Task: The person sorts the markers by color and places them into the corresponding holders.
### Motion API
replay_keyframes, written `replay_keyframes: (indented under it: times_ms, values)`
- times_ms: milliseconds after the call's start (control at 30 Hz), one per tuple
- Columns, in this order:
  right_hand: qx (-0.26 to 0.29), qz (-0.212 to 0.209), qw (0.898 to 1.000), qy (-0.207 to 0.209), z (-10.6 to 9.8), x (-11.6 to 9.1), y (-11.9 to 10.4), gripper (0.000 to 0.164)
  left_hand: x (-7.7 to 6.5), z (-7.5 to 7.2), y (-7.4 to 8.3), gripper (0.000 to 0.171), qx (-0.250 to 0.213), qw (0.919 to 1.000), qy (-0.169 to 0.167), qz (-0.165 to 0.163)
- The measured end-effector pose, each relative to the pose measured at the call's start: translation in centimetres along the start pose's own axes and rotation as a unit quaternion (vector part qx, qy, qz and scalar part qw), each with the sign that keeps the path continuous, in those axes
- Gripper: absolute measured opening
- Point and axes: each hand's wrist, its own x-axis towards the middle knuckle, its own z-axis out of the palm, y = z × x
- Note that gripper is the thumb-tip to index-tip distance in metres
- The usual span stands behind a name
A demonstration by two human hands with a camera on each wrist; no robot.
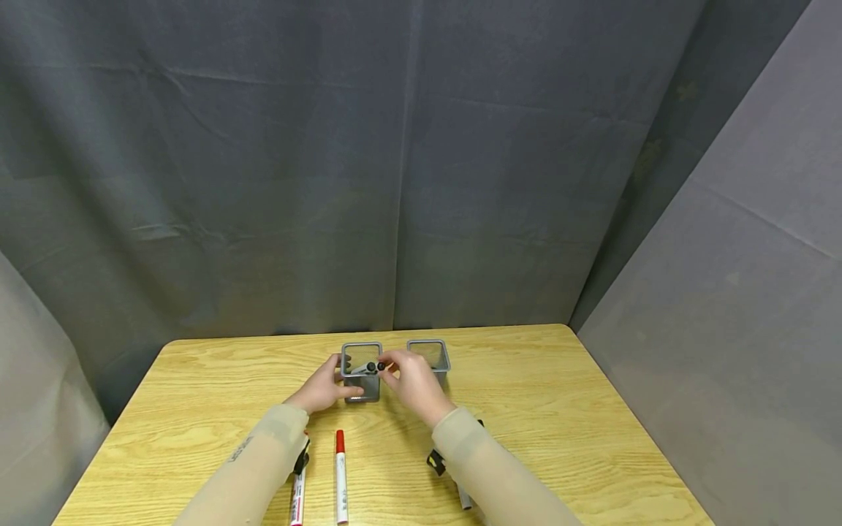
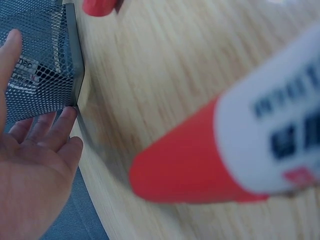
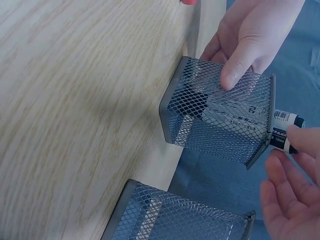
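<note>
My left hand [image 1: 321,389] grips a grey mesh pen cup [image 1: 363,391], its thumb on the near wall and its fingers around the far side. The right hand [image 1: 414,381] pinches the end of a black-and-white marker [image 3: 278,141] at that cup's rim. Another black-ended marker [image 1: 371,367] leans out beside it. Through the mesh in the right wrist view, a marker body [image 3: 230,117] shows inside. A second mesh pen cup [image 1: 441,376] stands to the right, partly hidden behind the right hand; a light strip shows through its wall.
A red-capped marker [image 1: 340,475] lies on the wooden table [image 1: 559,409] between the forearms. Another white marker [image 1: 298,500] lies by the left forearm, and a grey-ended marker [image 1: 464,498] is partly under the right one. Dark curtain [image 1: 329,183] hangs behind the table.
</note>
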Motion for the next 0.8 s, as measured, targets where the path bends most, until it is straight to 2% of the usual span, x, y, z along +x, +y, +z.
replay_keyframes:
  times_ms: [433, 800]
  values:
    - [-0.008, 0.006, 1.000, -0.007, -0.2, -0.2, -0.1, 0.030, 0.0, 0.0, 0.2, 0.079, 0.003, 1.0000, 0.001, 0.001]
    - [-0.030, -0.010, 0.999, 0.022, -1.3, -0.4, -0.4, 0.026, 0.2, -0.1, -0.1, 0.084, -0.008, 1.0000, -0.003, 0.000]
